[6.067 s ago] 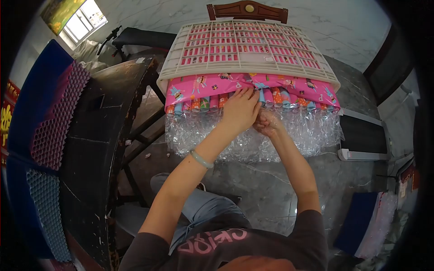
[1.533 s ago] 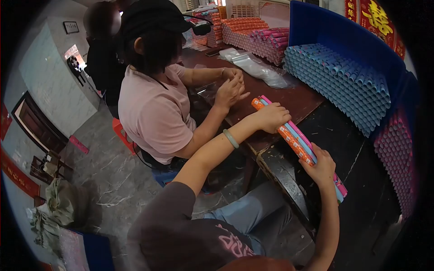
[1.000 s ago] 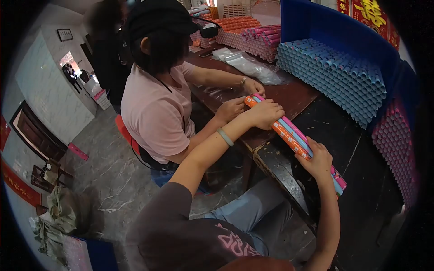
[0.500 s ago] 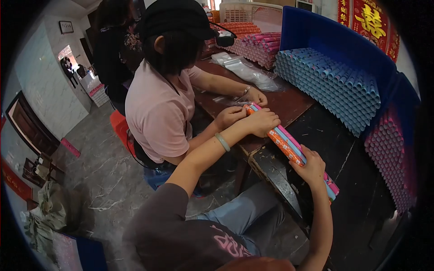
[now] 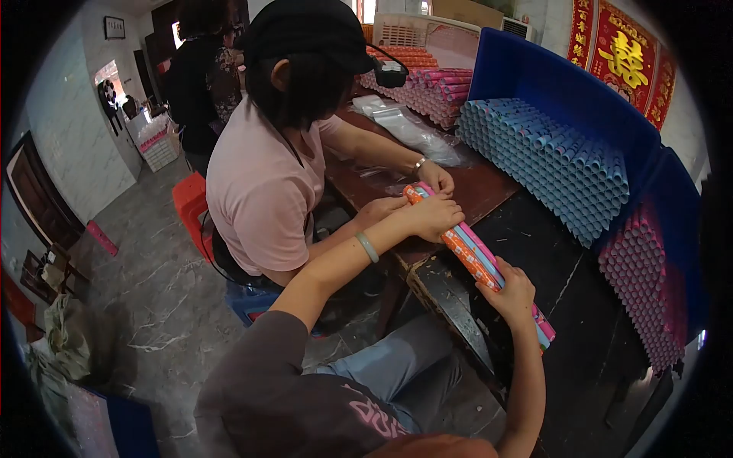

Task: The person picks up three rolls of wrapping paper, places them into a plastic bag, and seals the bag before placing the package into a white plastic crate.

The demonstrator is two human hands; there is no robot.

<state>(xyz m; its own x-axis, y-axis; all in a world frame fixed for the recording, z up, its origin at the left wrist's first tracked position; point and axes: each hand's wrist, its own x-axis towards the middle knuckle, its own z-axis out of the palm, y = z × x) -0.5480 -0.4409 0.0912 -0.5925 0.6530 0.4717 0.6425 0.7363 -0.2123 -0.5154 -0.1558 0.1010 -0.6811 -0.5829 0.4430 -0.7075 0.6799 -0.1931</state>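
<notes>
A bundle of long patterned tubes (image 5: 472,250) in orange, pink and light blue slants over the table edge. My left hand (image 5: 437,217), with a pale bangle on its wrist, is wrapped round the bundle near its far end. Further down, my right hand (image 5: 510,291) grips the same tubes, whose near ends stick out below it. A co-worker's hands (image 5: 435,177) are at the far end of the bundle, close to my left hand. Thin clear plastic shows there, but its exact hold on the tubes is hard to make out.
Light-blue tubes (image 5: 546,164) are stacked against a blue bin wall (image 5: 565,84). Pink tubes (image 5: 645,286) stand at the right, more (image 5: 427,91) at the back. Clear plastic bags (image 5: 412,130) lie on the brown table (image 5: 489,200). The co-worker (image 5: 263,183) sits close at left.
The view has shifted slightly. The co-worker's far hand has come closer to the bundle's far end. Both my hands keep their grip on the tubes.
</notes>
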